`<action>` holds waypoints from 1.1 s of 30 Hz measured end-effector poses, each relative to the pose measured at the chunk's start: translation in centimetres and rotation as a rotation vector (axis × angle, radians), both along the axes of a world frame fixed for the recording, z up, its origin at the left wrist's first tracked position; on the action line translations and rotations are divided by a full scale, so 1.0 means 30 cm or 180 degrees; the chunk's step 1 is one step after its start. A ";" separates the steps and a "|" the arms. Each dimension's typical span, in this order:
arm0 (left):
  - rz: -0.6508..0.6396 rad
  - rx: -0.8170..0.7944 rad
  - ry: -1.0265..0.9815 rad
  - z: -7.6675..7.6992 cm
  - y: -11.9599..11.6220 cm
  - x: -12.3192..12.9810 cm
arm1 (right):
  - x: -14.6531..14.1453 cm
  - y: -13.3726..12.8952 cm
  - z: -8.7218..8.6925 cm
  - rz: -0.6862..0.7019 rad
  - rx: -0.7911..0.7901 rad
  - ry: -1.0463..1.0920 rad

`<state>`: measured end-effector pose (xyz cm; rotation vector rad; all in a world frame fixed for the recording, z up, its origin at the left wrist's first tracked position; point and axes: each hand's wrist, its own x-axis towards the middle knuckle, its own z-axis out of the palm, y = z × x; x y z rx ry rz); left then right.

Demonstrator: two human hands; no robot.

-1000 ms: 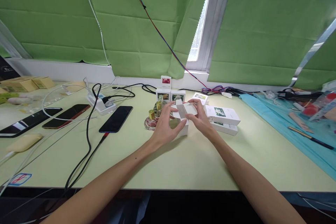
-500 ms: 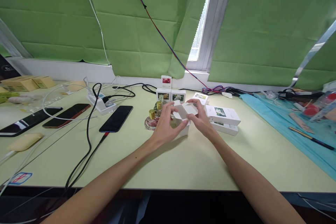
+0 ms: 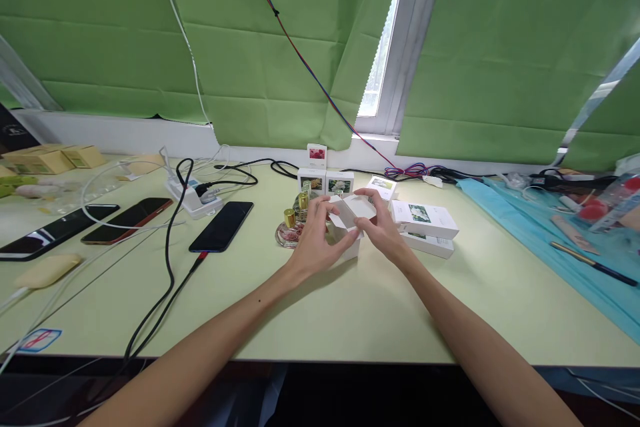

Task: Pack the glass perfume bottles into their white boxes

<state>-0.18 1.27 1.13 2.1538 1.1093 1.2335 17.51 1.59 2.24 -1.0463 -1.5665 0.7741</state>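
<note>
A small white cardboard box (image 3: 352, 251) stands upright on the pale table, its top flaps raised. My left hand (image 3: 320, 233) is closed round its left side, the thumb against the front edge. With my right hand (image 3: 380, 220) I pinch a flap (image 3: 361, 207) at the top right. My fingers hide much of the box and its inside. Close by on the left are perfume bottles with gold caps, one a round pinkish bottle (image 3: 288, 233). White boxes with flower pictures lie to the right, the upper box (image 3: 424, 219) resting on another (image 3: 427, 245).
Behind my hands stand more flower boxes (image 3: 317, 155). To the left lie a black phone (image 3: 221, 227) on a cable, a power strip (image 3: 193, 197), two further phones and a cream mouse (image 3: 47, 271). On the right are blue sheeting (image 3: 530, 240) and a pen (image 3: 593, 263).
The flaps at the top of the box have shifted slightly under my fingers. Both hands stay in nearly the same place, and the other things have not moved.
</note>
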 end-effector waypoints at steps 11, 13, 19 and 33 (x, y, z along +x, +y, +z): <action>-0.0008 0.0008 0.0062 -0.016 0.007 -0.002 | -0.001 0.001 -0.002 -0.0041 -0.0079 0.0009; 0.0003 0.0010 0.0067 -0.018 0.009 -0.003 | -0.003 0.003 -0.005 -0.0066 -0.0081 -0.0007; 0.0018 -0.0018 0.0079 -0.016 0.007 -0.004 | -0.003 0.006 -0.010 -0.0084 0.0017 -0.0023; 0.0165 -0.0115 0.0292 -0.010 -0.004 -0.005 | -0.005 -0.001 -0.005 -0.0107 0.0008 -0.0041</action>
